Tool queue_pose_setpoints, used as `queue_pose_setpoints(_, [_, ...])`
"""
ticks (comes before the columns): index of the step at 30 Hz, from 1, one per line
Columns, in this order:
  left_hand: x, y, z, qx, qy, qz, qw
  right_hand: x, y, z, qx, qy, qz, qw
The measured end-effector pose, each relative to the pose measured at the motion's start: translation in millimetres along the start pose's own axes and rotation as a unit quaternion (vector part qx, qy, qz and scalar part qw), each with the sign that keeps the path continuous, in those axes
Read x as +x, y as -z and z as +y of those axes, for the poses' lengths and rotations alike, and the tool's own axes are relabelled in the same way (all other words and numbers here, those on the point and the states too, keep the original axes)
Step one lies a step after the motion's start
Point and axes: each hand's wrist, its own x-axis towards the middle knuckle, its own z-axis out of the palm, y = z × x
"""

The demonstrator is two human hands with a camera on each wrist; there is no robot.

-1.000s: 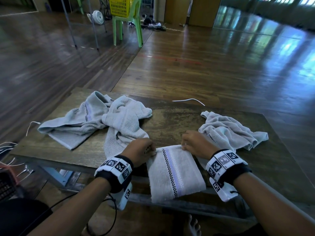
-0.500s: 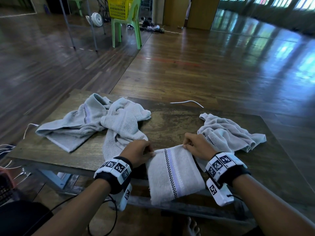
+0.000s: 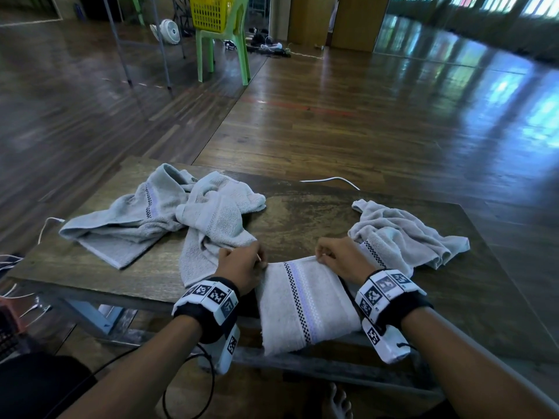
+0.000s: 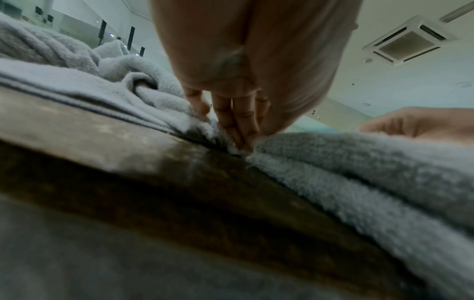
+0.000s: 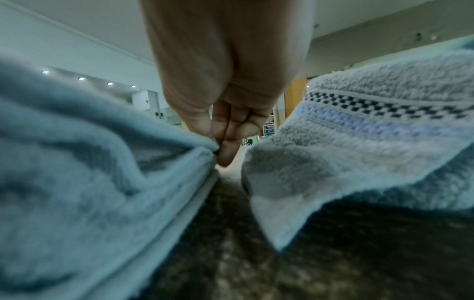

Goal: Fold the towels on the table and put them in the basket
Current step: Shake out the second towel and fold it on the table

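A folded grey towel (image 3: pixel 305 303) with a checkered and lilac stripe lies at the near edge of the wooden table (image 3: pixel 302 216), its near half hanging over the edge. My left hand (image 3: pixel 242 267) pinches its far left corner (image 4: pixel 241 148). My right hand (image 3: pixel 338 258) pinches its far right corner (image 5: pixel 210 148). Two crumpled grey towels (image 3: pixel 169 219) lie at the left of the table and one crumpled towel (image 3: pixel 402 234) at the right. The yellow basket (image 3: pixel 211 10) stands on a green chair (image 3: pixel 223 46) far across the floor.
A white cable (image 3: pixel 332 179) lies past the table's far edge, and more cables (image 3: pixel 18 267) hang at the left. A white fan (image 3: pixel 168 30) and metal poles (image 3: pixel 118 40) stand on the wooden floor near the chair. A bare foot (image 3: pixel 337 403) shows under the table.
Both hands keep their pinch on the towel's far corners and have barely shifted. The head view has tilted slightly.
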Motion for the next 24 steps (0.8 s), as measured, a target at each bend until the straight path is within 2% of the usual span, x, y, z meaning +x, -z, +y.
queue_pose_setpoints(4, [-2, 7, 1, 0.059, 0.021, -0.006, 0.998, -3, -3, -4, -0.062, 0.005, -0.027, 0.998])
queue_pose_setpoints(7, [-6, 11, 6, 0.068, 0.028, -0.017, 0.997, -15, -3, -10, -0.135, 0.047, -0.019, 0.99])
queue_pose_setpoints(9, [-9, 14, 10, 0.079, 0.026, -0.005, 0.997, -24, -4, -14, -0.191, 0.048, -0.059, 0.979])
queue_pose_setpoints(11, [-13, 14, 17, 0.091, 0.004, 0.009, 0.996, -31, -6, -16, -0.193, 0.016, -0.101, 0.976])
queue_pose_setpoints(15, [-42, -6, 40, 0.115, -0.063, -0.064, 0.989, -44, -14, -17, -0.166, -0.023, -0.131, 0.977])
queue_pose_setpoints(18, [-62, -30, 42, 0.116, -0.043, -0.089, 0.988, -51, -19, -21, -0.191, -0.025, -0.132, 0.972])
queue_pose_setpoints(24, [-64, -45, 29, 0.115, -0.018, -0.05, 0.992, -58, -35, -22, -0.194, -0.057, -0.139, 0.969])
